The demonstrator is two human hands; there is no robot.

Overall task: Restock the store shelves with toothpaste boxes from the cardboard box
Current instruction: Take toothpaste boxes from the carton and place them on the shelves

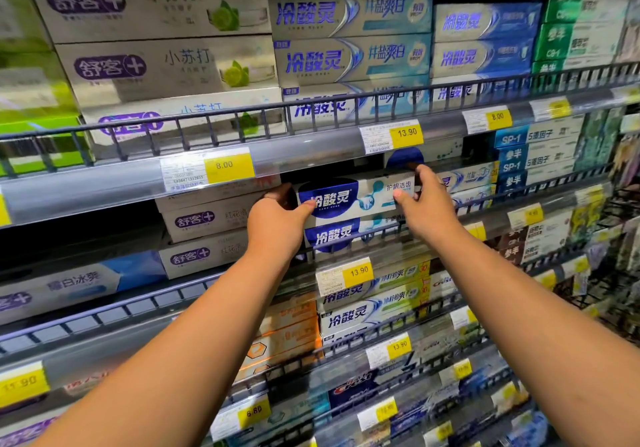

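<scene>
Lower toothpaste box (334, 234) partly hidden

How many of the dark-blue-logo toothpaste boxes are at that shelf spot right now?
3. The held box sits between left hand and right hand; the lower box lies directly beneath it; the rear box shows partly above the right hand. More may be hidden further back.

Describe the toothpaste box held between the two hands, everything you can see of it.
The toothpaste box is a long, glossy cardboard carton, white to pale teal, with a dark blue patch bearing white characters at its left end. It is held nearly level, long face outward, just above a matching box on the shelf. The left hand grips its left end and the right hand its right end, thumbs on the front face.
</scene>
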